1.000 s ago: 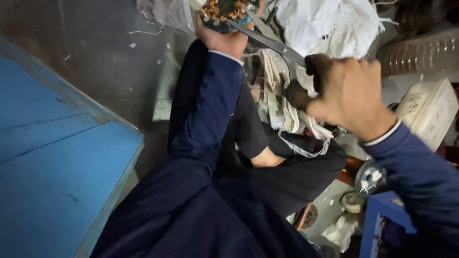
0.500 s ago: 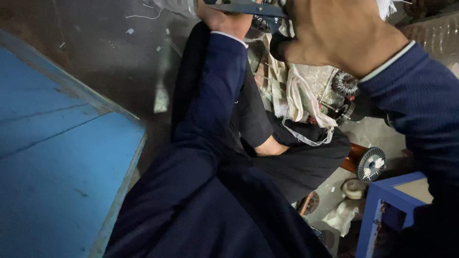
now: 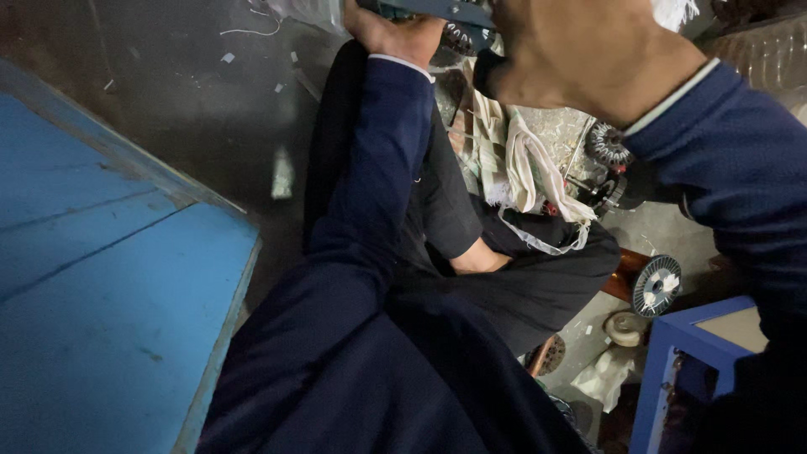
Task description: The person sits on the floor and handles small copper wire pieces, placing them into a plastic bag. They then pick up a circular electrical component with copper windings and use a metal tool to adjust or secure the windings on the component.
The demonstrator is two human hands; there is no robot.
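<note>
Board (image 3: 109, 277): a big blue painted surface filled the left side, just as it had a moment before, though the view had tipped a touch lower.
Floor (image 3: 210, 101): dark and gritty, with pale scraps scattered near the top.
Legs (image 3: 521, 277): dark trousers folded under the arms, a bare foot showing between them.
Left arm (image 3: 370, 193): the navy sleeve ran straight up the middle, same line as earlier.
Right hand (image 3: 588, 55): and there it was, much bigger and nearer than a second ago, at the top edge and curled tight around a dark handle; it blocked what lay behind.
Left hand (image 3: 395, 34): at the top edge, fingers wrapped over something hidden, where the coil it held earlier had slid out of view; what it pinched could not be told.
Blade (image 3: 437, 10): a grey metal strip lay across the top between both hands, touching each.
Rags (image 3: 521, 160): pale cloth heaped by the knee.
Stool (image 3: 672, 361): blue, lower right.
Disc (image 3: 656, 286): a small ribbed metal wheel beside the stool.
</note>
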